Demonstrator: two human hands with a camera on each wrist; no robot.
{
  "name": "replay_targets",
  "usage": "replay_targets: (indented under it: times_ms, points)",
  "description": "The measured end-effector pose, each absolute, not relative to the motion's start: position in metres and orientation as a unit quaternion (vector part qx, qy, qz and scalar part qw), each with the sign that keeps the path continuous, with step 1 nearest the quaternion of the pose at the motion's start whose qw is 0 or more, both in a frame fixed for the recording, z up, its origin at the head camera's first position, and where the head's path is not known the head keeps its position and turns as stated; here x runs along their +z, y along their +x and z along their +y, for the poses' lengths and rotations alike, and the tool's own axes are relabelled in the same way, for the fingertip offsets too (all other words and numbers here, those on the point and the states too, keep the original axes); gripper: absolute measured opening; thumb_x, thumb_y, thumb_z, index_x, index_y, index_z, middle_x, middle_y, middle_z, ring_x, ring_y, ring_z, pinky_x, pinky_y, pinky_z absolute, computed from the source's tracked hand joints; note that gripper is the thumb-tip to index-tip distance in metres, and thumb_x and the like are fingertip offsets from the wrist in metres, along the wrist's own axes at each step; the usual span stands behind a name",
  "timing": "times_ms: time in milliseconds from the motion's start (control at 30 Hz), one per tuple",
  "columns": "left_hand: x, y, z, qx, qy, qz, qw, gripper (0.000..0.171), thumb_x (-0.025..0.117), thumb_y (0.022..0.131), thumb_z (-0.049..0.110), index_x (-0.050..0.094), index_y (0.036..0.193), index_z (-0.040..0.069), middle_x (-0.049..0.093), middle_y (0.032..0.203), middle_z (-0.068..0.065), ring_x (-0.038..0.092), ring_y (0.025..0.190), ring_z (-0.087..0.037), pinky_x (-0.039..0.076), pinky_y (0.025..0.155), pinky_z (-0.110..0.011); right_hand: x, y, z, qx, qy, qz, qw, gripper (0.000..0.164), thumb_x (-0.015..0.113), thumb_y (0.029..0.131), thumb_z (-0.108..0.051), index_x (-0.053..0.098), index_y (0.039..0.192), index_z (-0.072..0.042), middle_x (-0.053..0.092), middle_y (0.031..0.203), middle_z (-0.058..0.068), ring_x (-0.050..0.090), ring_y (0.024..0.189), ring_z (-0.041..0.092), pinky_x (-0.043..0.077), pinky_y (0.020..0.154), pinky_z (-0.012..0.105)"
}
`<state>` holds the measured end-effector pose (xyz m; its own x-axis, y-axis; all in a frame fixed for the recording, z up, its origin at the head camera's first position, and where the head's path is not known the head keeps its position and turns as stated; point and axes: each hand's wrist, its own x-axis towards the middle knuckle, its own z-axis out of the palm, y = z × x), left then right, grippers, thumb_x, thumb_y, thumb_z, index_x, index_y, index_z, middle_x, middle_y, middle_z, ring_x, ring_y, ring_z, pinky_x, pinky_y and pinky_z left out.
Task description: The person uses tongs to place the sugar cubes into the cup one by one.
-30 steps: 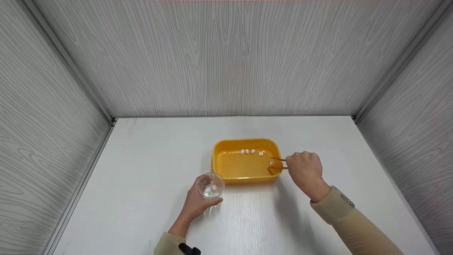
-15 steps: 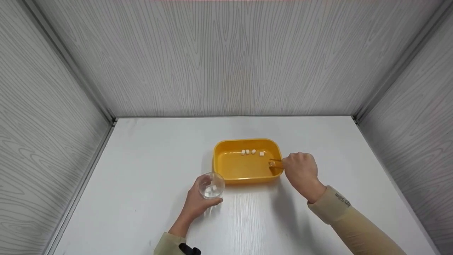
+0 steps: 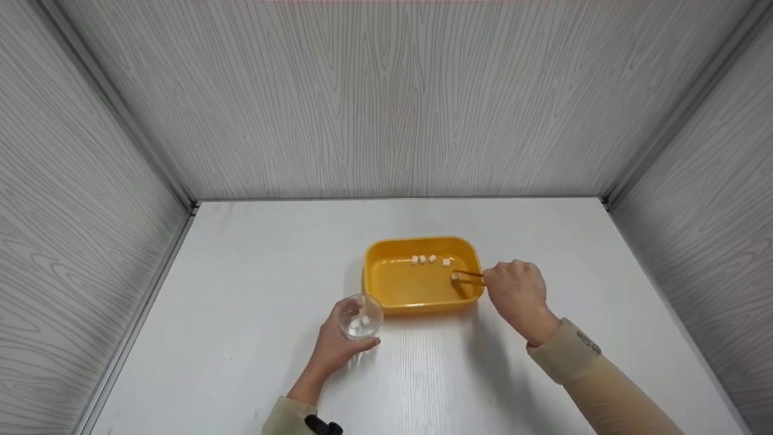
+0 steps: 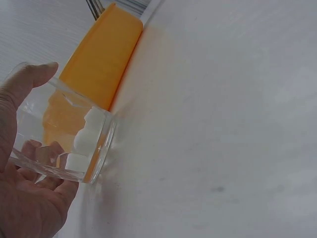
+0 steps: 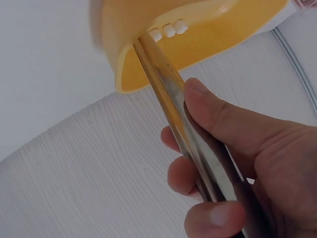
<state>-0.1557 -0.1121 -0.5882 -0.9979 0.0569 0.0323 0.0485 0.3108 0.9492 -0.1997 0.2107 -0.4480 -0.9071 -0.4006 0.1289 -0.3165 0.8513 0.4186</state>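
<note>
My left hand (image 3: pixel 339 343) grips a clear glass (image 3: pixel 361 316), its thumb and fingers around the sides. Several white cubes (image 4: pixel 86 141) lie at the bottom of the glass in the left wrist view. My right hand (image 3: pixel 518 296) holds metal tongs (image 5: pixel 173 99), thumb on one arm and fingers curled around the other. The tongs reach over the right rim into a yellow tray (image 3: pixel 416 309). A pale cube (image 3: pixel 455 276) shows between the tong tips in the head view; the right wrist view hides those tips. Several more white cubes (image 3: pixel 423 259) lie along the tray's far side.
The tray stands on a white table (image 3: pixel 272 272), just behind and to the right of the glass. Wood-grained panels enclose the table at the back (image 3: pixel 392 109), left (image 3: pixel 78 229) and right (image 3: pixel 712 199).
The tong arms, apart around a cube at first, came together on it. Their tips and the cube have since moved slightly left inside the tray. My left hand and the glass stay put.
</note>
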Motion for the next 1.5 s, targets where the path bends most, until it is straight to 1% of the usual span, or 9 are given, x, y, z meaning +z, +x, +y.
replay_targets:
  times_ms: [67, 167, 367, 500, 633, 767, 900, 1267, 1500]
  points:
    - [-0.589, -0.156, -0.112, 0.586, 0.032, 0.81, 0.003, 0.09, 0.092, 0.065, 0.022, 0.043, 0.14, 0.01, 0.054, 0.138, -0.009, 0.047, 0.13, -0.032, 0.036, 0.11, -0.051, -0.45, -0.201, 0.213, -0.172, 0.186, -0.963, 0.095, 0.009, 0.076, 0.084, -0.01, 0.074, 0.077, -0.004, 0.045, 0.052, 0.005, 0.04, 0.044, 0.018, 0.046, 0.041, 0.029]
    - [-0.59, -0.156, -0.112, 0.586, 0.03, 0.81, 0.002, 0.09, 0.092, 0.065, 0.021, 0.043, 0.14, 0.01, 0.054, 0.138, -0.01, 0.047, 0.13, -0.032, 0.036, 0.109, -0.052, -0.454, -0.202, 0.215, -0.126, 0.184, -0.972, 0.079, 0.018, 0.081, 0.081, -0.021, 0.074, 0.081, -0.005, 0.046, 0.052, 0.003, 0.04, 0.045, 0.018, 0.044, 0.041, 0.029]
    - [-0.59, -0.156, -0.112, 0.588, 0.034, 0.808, 0.001, 0.092, 0.092, 0.064, 0.024, 0.043, 0.14, 0.01, 0.054, 0.137, -0.009, 0.047, 0.13, -0.032, 0.037, 0.109, -0.051, -0.465, -0.208, 0.221, -0.066, 0.179, -0.979, 0.07, 0.032, 0.08, 0.08, -0.035, 0.074, 0.082, -0.004, 0.042, 0.051, 0.002, 0.037, 0.044, 0.018, 0.039, 0.039, 0.029]
    - [-0.591, -0.156, -0.112, 0.587, 0.037, 0.809, 0.005, 0.093, 0.092, 0.064, 0.026, 0.043, 0.14, 0.009, 0.054, 0.137, -0.009, 0.046, 0.131, -0.032, 0.035, 0.11, -0.051, -0.468, -0.211, 0.228, -0.048, 0.168, -0.983, 0.064, 0.039, 0.08, 0.078, -0.042, 0.072, 0.077, -0.004, 0.043, 0.051, 0.002, 0.04, 0.043, 0.018, 0.042, 0.038, 0.032]
    - [-0.592, -0.158, -0.113, 0.589, 0.041, 0.807, 0.005, 0.091, 0.092, 0.065, 0.025, 0.043, 0.14, 0.008, 0.055, 0.137, -0.01, 0.045, 0.132, -0.033, 0.033, 0.111, -0.052, -0.471, -0.213, 0.233, -0.024, 0.157, -0.986, 0.044, 0.039, 0.079, 0.079, -0.043, 0.07, 0.072, -0.006, 0.044, 0.051, 0.001, 0.042, 0.043, 0.019, 0.042, 0.038, 0.033]
    - [-0.591, -0.158, -0.113, 0.591, 0.04, 0.806, 0.006, 0.091, 0.092, 0.064, 0.025, 0.043, 0.139, 0.008, 0.055, 0.137, -0.011, 0.045, 0.132, -0.033, 0.033, 0.111, -0.051, -0.475, -0.214, 0.236, -0.006, 0.146, -0.989, 0.012, 0.036, 0.076, 0.083, -0.042, 0.069, 0.075, -0.007, 0.045, 0.051, 0.0, 0.041, 0.045, 0.018, 0.039, 0.04, 0.031]
    - [-0.59, -0.157, -0.112, 0.588, 0.036, 0.808, 0.008, 0.091, 0.092, 0.064, 0.025, 0.043, 0.139, 0.009, 0.055, 0.137, -0.01, 0.045, 0.132, -0.032, 0.033, 0.111, -0.05, -0.478, -0.214, 0.238, 0.009, 0.142, -0.99, 0.0, 0.035, 0.075, 0.085, -0.04, 0.07, 0.079, -0.006, 0.045, 0.052, -0.001, 0.04, 0.046, 0.018, 0.037, 0.042, 0.029]
    - [-0.588, -0.157, -0.112, 0.584, 0.031, 0.811, 0.006, 0.09, 0.092, 0.064, 0.02, 0.043, 0.139, 0.009, 0.055, 0.136, -0.008, 0.047, 0.131, -0.031, 0.035, 0.11, -0.049, -0.487, -0.208, 0.241, 0.053, 0.137, -0.989, 0.007, 0.032, 0.075, 0.085, -0.039, 0.073, 0.08, -0.007, 0.044, 0.053, -0.002, 0.039, 0.047, 0.016, 0.034, 0.043, 0.028]
    - [-0.588, -0.156, -0.111, 0.59, 0.029, 0.807, 0.006, 0.09, 0.092, 0.064, 0.02, 0.043, 0.139, 0.01, 0.055, 0.136, -0.008, 0.046, 0.131, -0.031, 0.035, 0.11, -0.05, -0.49, -0.204, 0.243, 0.077, 0.16, -0.984, 0.031, 0.029, 0.075, 0.085, -0.037, 0.075, 0.078, -0.009, 0.045, 0.053, -0.003, 0.037, 0.046, 0.016, 0.032, 0.042, 0.028]
